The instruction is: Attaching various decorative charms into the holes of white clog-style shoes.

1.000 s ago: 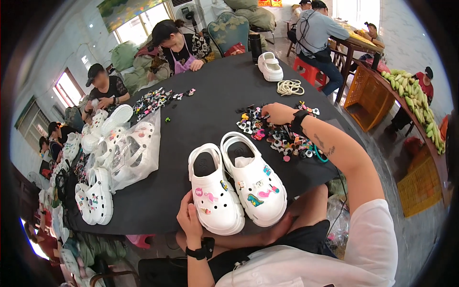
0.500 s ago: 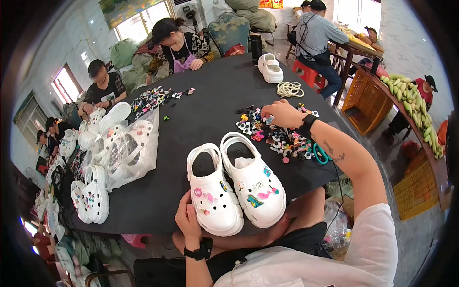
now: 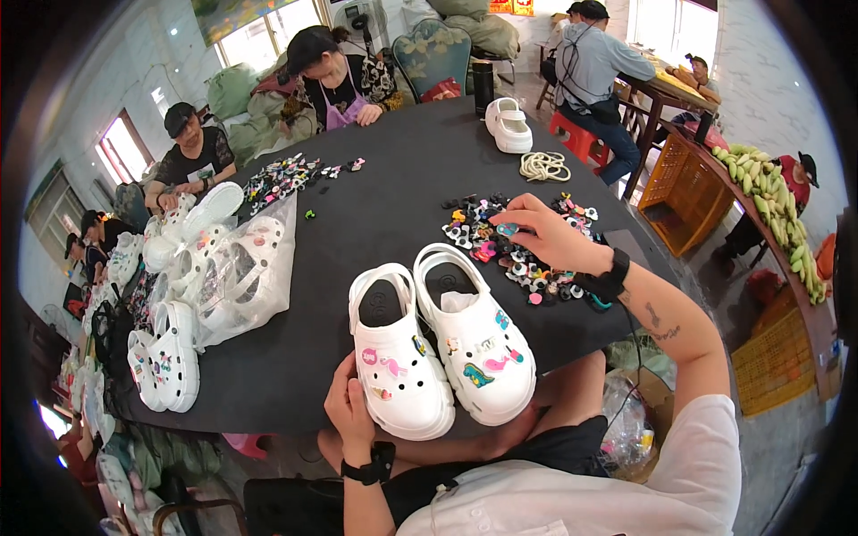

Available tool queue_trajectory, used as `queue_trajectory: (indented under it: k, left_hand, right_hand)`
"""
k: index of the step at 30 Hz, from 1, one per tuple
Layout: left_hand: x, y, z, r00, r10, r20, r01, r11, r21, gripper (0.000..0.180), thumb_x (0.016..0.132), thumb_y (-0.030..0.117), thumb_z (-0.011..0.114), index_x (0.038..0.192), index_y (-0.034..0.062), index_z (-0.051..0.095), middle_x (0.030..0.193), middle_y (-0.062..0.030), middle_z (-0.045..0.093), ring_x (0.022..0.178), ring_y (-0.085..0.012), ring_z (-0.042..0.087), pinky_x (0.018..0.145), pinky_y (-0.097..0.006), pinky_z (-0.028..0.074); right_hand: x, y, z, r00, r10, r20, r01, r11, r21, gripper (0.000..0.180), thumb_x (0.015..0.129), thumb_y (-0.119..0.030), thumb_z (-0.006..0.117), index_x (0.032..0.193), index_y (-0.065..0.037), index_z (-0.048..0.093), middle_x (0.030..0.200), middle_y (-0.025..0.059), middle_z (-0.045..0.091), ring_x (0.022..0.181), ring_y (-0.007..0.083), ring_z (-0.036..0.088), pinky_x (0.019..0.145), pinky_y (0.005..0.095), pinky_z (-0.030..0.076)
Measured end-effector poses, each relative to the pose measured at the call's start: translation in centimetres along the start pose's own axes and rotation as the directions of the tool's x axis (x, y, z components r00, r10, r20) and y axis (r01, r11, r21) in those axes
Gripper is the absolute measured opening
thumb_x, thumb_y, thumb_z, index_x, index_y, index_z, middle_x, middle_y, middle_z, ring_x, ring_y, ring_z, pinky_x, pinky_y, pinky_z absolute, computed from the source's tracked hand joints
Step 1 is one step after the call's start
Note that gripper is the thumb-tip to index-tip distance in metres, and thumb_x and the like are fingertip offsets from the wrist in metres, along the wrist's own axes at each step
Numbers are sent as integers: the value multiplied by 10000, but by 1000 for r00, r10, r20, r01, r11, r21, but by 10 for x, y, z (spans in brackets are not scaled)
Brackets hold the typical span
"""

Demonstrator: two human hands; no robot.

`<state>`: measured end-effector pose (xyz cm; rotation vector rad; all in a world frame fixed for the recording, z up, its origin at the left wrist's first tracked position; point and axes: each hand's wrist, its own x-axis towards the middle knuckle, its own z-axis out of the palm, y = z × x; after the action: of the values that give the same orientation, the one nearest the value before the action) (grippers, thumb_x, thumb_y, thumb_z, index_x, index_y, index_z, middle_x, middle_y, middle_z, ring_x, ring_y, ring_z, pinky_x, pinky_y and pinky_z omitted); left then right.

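Observation:
Two white clogs lie side by side in front of me, toes toward me. On the left clog (image 3: 407, 404) are pink charms, an ice-cream charm and a dark one at the side. The right clog (image 3: 487, 344) carries a green dinosaur, a pink charm and several others. My left hand (image 3: 349, 406) grips the outer side of the left clog near its toe, its underside fingers hidden. Above a loose pile of shoe charms (image 3: 463, 234), my right hand (image 3: 556, 237) pinches a small blue charm (image 3: 507, 229) between thumb and fingertips.
Several more white clogs (image 3: 179, 353) stand at the left beside a clear plastic bag (image 3: 259, 277). Another charm pile (image 3: 281, 179) lies farther off, near two seated people. A coiled cream cord (image 3: 544, 166), a white clog (image 3: 508, 125) and a black bottle (image 3: 483, 83) sit at the far edge.
My right hand has lifted off the charm pile and drawn back slightly toward me, with a blue charm now showing in its fingers. The left hand stays on the clog.

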<state>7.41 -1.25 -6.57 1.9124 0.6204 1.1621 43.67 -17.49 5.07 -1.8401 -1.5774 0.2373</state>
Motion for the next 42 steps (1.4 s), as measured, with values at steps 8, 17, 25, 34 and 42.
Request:
queue_trajectory:
  k: [8,17,25,34,42]
  left_hand:
    - [-1,-2,-1,1000,-6,0,6,1000,1,394,1002,243,461,1227,-36,624,1107,-183,696,1006,-266,675,874,-348,505]
    - [-1,-2,1,1000,13,-11,-13,1000,26,404,1006,263,456,1217,-36,627,1109,-185,696,1007,-280,675,873,-354,505]
    - [-2,-8,-2,1000,7,-14,-7,1000,6,420,1010,284,452,1213,-40,627,1118,-185,694,1012,-281,675,875,-358,507]
    - [-2,-9,-1,1000,-13,-17,13,1000,9,422,1007,294,456,1205,-33,635,1124,-185,695,1016,-279,674,873,-356,506]
    - [-3,-8,0,999,-1,-33,2,999,34,406,998,274,460,1195,-32,640,1108,-186,698,1000,-279,679,867,-357,508]
  right_hand:
    - [-35,-48,-6,958,147,245,-274,234,933,380,1024,-114,518,1390,-18,487,1305,85,589,1156,179,613,1035,289,492]
    - [-45,-18,5,926,190,325,-361,695,622,259,995,-149,598,1209,-8,565,1100,49,642,936,96,634,762,239,507]
    - [13,22,-21,964,262,55,-254,960,-116,175,801,-129,765,894,-5,684,773,46,687,668,144,632,611,307,485]
    - [84,57,29,951,266,159,-191,907,-374,213,782,-135,677,967,-50,741,946,147,722,911,319,687,808,412,537]
    - [107,52,49,949,259,180,-172,903,-394,451,736,-65,746,1178,-92,666,1111,140,668,1079,333,620,918,408,498]
